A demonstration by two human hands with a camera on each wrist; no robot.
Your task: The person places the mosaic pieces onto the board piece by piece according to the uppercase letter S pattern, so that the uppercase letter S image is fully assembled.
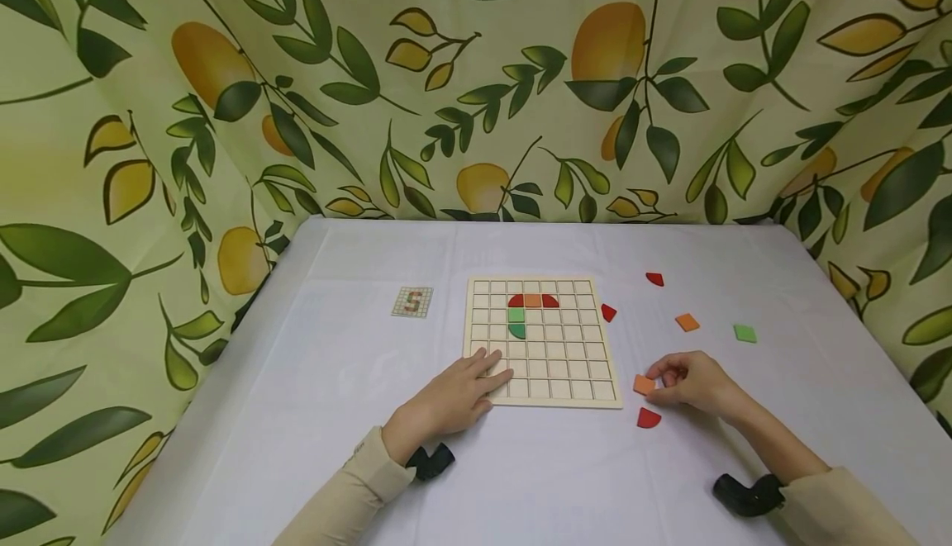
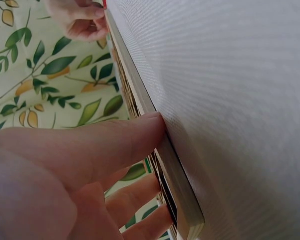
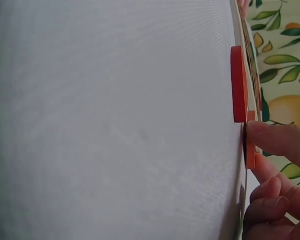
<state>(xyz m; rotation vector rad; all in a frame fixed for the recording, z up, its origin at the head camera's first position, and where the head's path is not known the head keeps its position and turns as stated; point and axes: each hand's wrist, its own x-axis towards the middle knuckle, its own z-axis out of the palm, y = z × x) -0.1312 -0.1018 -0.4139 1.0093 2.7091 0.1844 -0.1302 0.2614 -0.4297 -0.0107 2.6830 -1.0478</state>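
The right hand (image 1: 695,381) pinches an orange square (image 1: 643,385) between thumb and finger, just off the near right part of the gridded board (image 1: 554,364); whether the square touches the worktop (image 1: 357,364) I cannot tell. A red quarter-round (image 1: 649,419) lies close by, on the near side of that square.

The left hand (image 1: 455,393) rests on the board's near left corner — fingers straight and a little apart over the top, thumb against the edge.

Set in the board's grid are a row of red piece (image 1: 516,301), orange tile (image 1: 533,301) and second red piece (image 1: 550,301), with a light green tile (image 1: 516,315) under the row's left end and a dark green quarter-round (image 1: 516,330) below that.

Loose to the board's right lie two more red pieces (image 1: 608,313), one just beside its edge, another orange tile (image 1: 687,322) and a green square (image 1: 745,333). Left of the board lies a small card (image 1: 412,302) with an S-like figure; a leaf-and-fruit patterned curtain (image 1: 483,116) hangs behind.
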